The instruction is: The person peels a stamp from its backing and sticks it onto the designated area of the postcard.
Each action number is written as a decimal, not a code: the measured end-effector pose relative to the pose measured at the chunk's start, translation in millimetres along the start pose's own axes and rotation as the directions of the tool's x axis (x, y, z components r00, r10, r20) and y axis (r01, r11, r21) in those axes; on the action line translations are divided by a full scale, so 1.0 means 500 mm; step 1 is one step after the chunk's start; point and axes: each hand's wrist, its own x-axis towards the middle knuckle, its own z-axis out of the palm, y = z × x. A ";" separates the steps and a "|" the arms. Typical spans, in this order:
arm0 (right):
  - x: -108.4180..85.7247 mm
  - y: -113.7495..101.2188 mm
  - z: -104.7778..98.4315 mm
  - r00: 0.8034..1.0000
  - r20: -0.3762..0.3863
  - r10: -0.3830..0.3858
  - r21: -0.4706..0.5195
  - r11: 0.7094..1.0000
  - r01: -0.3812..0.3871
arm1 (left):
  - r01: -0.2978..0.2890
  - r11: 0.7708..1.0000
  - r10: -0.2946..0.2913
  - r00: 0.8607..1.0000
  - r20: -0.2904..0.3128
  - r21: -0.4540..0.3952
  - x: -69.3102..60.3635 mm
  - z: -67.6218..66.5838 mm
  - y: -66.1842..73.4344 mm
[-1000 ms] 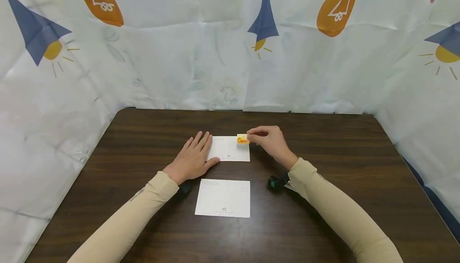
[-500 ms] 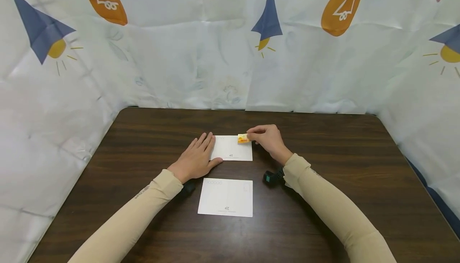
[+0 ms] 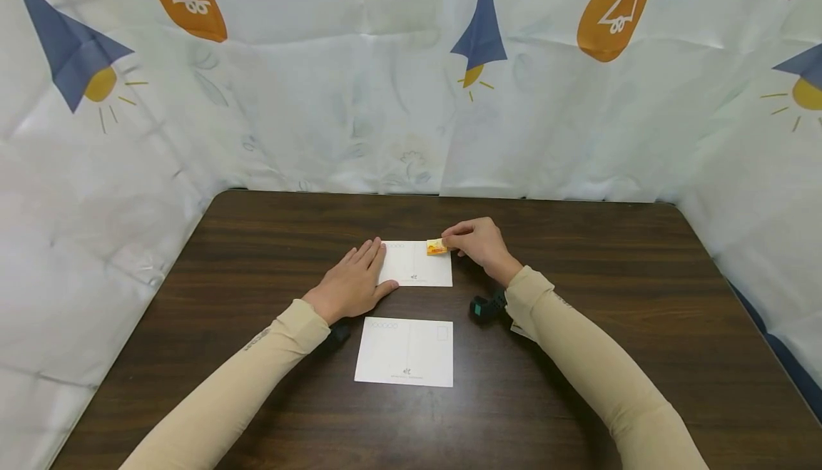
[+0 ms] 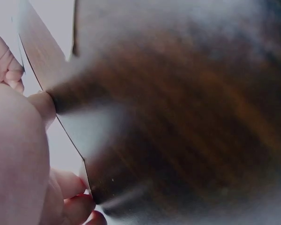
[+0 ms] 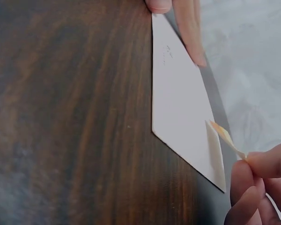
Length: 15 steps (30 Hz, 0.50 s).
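Observation:
In the head view, my left hand [image 3: 349, 281] rests flat with straight fingers on the left edge of the farther white postcard [image 3: 411, 267]. Thumb and fingers of my right hand [image 3: 480, 247] pinch the right end of a small yellow-orange stamp [image 3: 434, 247]. This stamp is over the postcard's upper right corner. From the right wrist view, the stamp [image 5: 223, 135] looks tilted and slightly bent, raised at the pinched end; whether its low end touches the postcard [image 5: 180, 108] I cannot tell. Nearer me lies a second white postcard [image 3: 404, 352] with a printed stamp box.
Both postcards lie on a dark wooden table [image 3: 257, 227]. A black device with a green patch [image 3: 483, 308] is at my right wrist. Some pale flat thing [image 3: 521, 330] lies partly under the right sleeve. A patterned white curtain [image 3: 321, 113] hangs behind the table.
The stamp and my right hand have shifted slightly left over the far postcard. My left hand stays on its edge. The whole head view has shifted a little.

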 end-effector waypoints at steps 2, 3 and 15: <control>0.002 -0.002 0.000 1.000 0.005 0.011 -0.007 1.000 -0.011 | 0.004 1.000 -0.004 1.000 0.008 0.006 0.000 -0.001 0.001; 0.003 -0.004 0.000 1.000 0.008 0.015 -0.011 1.000 -0.015 | 0.005 1.000 -0.005 1.000 0.011 0.010 0.000 -0.002 0.002; 0.011 -0.013 0.004 0.999 0.036 0.012 -0.070 0.998 -0.009 | 0.016 0.999 -0.017 1.000 0.027 0.032 -0.002 -0.008 0.008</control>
